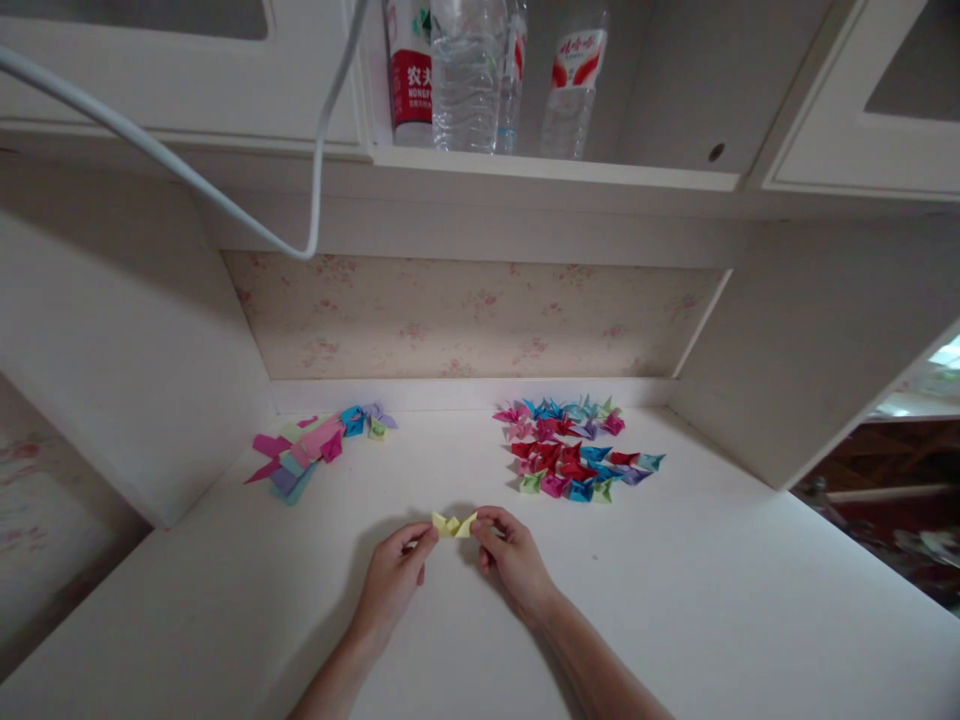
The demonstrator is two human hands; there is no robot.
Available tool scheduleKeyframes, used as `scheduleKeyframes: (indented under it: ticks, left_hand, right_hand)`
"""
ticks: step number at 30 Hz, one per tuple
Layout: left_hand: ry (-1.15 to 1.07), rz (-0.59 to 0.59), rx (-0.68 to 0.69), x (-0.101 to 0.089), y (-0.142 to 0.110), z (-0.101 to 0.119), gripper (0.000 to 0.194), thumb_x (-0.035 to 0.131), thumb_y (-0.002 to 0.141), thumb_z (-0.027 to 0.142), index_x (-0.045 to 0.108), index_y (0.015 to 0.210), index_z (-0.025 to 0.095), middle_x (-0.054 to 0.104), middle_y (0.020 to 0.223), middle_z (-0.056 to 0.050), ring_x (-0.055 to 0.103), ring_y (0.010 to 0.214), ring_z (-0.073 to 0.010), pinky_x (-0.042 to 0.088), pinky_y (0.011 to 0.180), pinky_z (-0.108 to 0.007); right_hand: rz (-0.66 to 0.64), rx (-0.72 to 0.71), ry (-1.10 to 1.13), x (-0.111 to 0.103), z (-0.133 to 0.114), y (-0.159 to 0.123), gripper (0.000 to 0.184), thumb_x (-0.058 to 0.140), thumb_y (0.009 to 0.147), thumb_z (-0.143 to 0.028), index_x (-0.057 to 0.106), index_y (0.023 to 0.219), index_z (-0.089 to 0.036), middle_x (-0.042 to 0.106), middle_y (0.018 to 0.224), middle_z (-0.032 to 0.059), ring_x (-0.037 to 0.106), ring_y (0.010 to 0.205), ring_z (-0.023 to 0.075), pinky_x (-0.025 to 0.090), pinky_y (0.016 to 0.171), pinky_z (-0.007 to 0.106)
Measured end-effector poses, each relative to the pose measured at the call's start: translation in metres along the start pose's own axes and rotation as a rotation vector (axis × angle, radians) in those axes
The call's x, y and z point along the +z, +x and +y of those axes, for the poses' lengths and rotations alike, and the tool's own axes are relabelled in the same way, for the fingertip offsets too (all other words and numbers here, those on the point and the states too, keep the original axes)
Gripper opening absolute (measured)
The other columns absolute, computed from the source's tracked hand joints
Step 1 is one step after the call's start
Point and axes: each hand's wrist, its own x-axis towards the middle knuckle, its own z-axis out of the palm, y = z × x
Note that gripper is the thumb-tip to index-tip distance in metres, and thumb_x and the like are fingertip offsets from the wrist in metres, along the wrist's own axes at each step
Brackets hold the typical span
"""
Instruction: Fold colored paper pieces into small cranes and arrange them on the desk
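Note:
A small yellow origami piece (453, 526), folded with pointed ends and a raised middle, is stretched between my two hands just above the white desk. My left hand (397, 575) pinches its left end between thumb and fingertips. Its right end sits in the pinch of my right hand (514, 562). Farther back to the right lie rows of folded paper origami (574, 455) in red, pink, blue, purple and green. To the back left is a loose pile of coloured paper pieces (319, 445), some flat strips and some partly folded.
The white desk (465, 640) meets a floral-papered back wall (480, 315) and side panels. Plastic bottles (469, 80) stand on an open shelf overhead. A white cable-like arm (225, 200) hangs across the upper left.

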Motion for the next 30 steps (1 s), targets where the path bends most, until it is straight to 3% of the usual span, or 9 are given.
scheduleKeyframes:
  ticks: [5, 20, 24, 30]
  left_hand:
    - [-0.003, -0.001, -0.017, -0.0001, -0.0016, 0.0031, 0.056, 0.06, 0.07, 0.058, 0.067, 0.099, 0.011, 0.043, 0.043, 0.006, 0.037, 0.039, -0.0084, 0.023, 0.037, -0.018]
    - [0.037, -0.018, 0.004, 0.0001, -0.0011, -0.0008, 0.056, 0.057, 0.072, 0.06, 0.067, 0.098, 0.011, 0.044, 0.044, 0.006, 0.037, 0.04, -0.0087, 0.024, 0.038, -0.018]
    - [0.062, -0.029, -0.011, -0.0006, -0.0007, -0.0011, 0.056, 0.058, 0.071, 0.059, 0.067, 0.099, 0.011, 0.045, 0.045, 0.005, 0.038, 0.041, -0.0092, 0.026, 0.038, -0.018]
    - [0.108, -0.054, 0.012, -0.0013, 0.0, -0.0041, 0.059, 0.058, 0.072, 0.06, 0.067, 0.102, 0.011, 0.045, 0.044, 0.005, 0.04, 0.042, -0.0103, 0.027, 0.04, -0.019]
  right_hand:
    - [0.004, 0.012, 0.045, 0.0006, -0.0008, 0.0001, 0.036, 0.072, 0.069, -0.045, 0.061, 0.09, -0.017, 0.059, 0.071, -0.0009, 0.044, 0.046, 0.007, 0.031, 0.044, 0.022]
    - [0.014, 0.044, 0.034, 0.0009, -0.0025, 0.0014, 0.037, 0.068, 0.072, -0.049, 0.063, 0.084, -0.014, 0.054, 0.062, -0.0024, 0.041, 0.039, 0.0049, 0.027, 0.037, 0.019]
    - [0.011, 0.089, 0.003, 0.0004, -0.0024, 0.0023, 0.037, 0.067, 0.072, -0.048, 0.063, 0.081, -0.013, 0.051, 0.054, -0.0041, 0.041, 0.037, 0.0055, 0.03, 0.036, 0.019]
    - [0.004, 0.088, 0.031, 0.0025, -0.0045, -0.0006, 0.035, 0.07, 0.069, -0.045, 0.062, 0.079, -0.013, 0.058, 0.059, -0.0013, 0.045, 0.039, 0.0066, 0.034, 0.038, 0.02]
